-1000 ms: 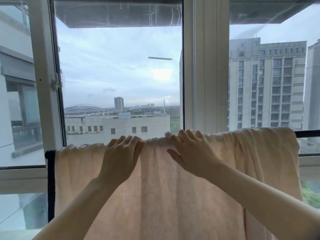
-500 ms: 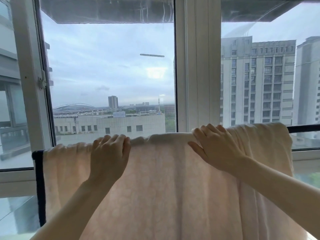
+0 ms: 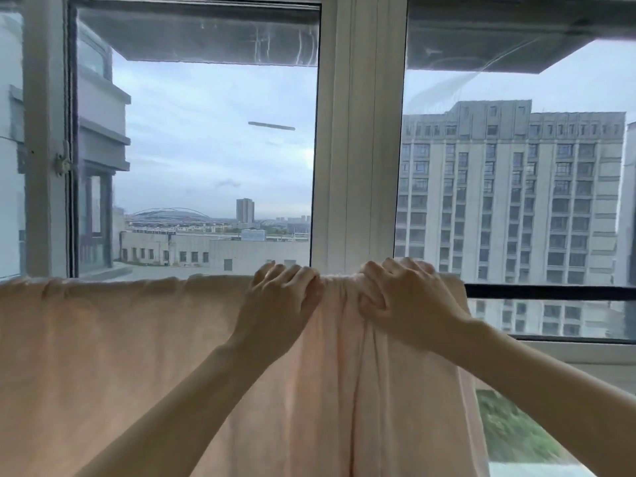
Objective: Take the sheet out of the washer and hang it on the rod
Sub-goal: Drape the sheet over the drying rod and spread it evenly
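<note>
The sheet (image 3: 137,339) drapes over the rod (image 3: 550,292), its bunched folds between the hands. Left hand (image 3: 278,297) and right hand (image 3: 402,297) clamp it close together; bare rod runs rightward, nearer the right hand.

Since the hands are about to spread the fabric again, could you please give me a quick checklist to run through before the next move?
1. Pale peach cotton sheet draped over the rod: ok.
2. Left hand gripping the top fold: ok.
3. Right hand gripping the top fold: ok.
4. Fabric between the hands smooth: not ok, it is bunched into vertical folds.
5. Free length of black metal rod to the right of the sheet: ok.
6. Sheet's bottom hem clear of the floor: cannot tell, out of view.
</note>
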A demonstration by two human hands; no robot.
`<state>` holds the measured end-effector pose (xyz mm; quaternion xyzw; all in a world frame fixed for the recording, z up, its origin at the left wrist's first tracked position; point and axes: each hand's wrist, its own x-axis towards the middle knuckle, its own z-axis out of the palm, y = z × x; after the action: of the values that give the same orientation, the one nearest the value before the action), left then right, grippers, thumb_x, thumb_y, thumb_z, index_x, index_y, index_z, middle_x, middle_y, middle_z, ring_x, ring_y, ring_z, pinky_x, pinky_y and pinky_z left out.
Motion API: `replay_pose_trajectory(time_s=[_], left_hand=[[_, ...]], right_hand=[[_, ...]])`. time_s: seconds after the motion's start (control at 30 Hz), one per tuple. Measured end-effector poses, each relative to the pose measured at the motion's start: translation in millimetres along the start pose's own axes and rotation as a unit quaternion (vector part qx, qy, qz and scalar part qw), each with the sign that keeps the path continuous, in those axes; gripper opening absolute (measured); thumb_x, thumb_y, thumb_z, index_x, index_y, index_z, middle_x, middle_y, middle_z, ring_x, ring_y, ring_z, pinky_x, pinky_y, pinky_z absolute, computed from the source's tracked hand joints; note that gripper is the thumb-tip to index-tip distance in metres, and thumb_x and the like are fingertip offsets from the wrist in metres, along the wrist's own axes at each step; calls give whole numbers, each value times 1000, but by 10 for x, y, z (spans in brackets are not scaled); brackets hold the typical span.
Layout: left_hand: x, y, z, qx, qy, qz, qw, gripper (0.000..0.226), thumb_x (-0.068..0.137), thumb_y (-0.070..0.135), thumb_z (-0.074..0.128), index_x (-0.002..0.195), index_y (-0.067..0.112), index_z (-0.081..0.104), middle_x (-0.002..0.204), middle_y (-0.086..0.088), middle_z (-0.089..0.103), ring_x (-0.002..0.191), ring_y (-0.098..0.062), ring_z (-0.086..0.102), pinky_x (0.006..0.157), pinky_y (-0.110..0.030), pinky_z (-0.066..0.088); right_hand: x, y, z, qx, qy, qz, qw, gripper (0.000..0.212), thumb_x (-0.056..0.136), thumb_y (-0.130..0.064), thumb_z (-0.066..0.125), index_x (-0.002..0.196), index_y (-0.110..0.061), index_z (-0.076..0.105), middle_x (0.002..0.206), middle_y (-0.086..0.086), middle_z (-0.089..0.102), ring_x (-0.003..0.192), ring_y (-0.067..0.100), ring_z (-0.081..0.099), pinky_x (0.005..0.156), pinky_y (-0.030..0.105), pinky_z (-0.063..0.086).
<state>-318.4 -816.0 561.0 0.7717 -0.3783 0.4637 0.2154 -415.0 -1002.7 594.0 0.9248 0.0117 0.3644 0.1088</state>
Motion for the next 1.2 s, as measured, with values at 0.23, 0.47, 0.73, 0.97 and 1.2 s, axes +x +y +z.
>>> replay_pose_trajectory(time_s=[0.23,0.47,0.73,0.97,1.2], left_hand=[[161,336,228,54,-18,-76,995,51,97,51,19,89,24,62,85,11,67,82,-12,62,80,-30,39],[233,387,237,85,-31,-129,988,60,95,49,16,92,19,68,93,3,72,94,-21,64,88,-35,37],[209,354,237,67,20,-148,987,44,100,27,39,56,25,38,52,15,39,55,-19,43,77,-41,43],[190,550,286,75,5,-131,989,44,94,41,25,76,21,61,75,9,61,71,-16,56,80,-34,38],[137,570,175,67,-49,-63,995,43,97,46,20,94,28,59,91,12,63,84,-15,58,84,-37,39]], right_hand=[[-42,455,28,65,-9,-82,994,27,97,-34,36,116,-18,47,97,3,61,79,22,62,80,43,51],[-112,1211,5,186,9,36,982,21,95,-17,41,88,-11,59,71,4,63,66,22,61,65,37,52],[-309,1750,-108,199,54,158,966,27,89,-14,40,75,-16,62,70,0,65,67,17,62,67,36,53],[-392,1539,-255,101,25,78,992,28,85,-4,49,108,-16,61,109,2,66,95,19,61,85,35,51],[-291,841,28,78,54,-125,988,29,100,-38,27,98,-18,49,78,-2,58,63,14,55,71,36,51]])
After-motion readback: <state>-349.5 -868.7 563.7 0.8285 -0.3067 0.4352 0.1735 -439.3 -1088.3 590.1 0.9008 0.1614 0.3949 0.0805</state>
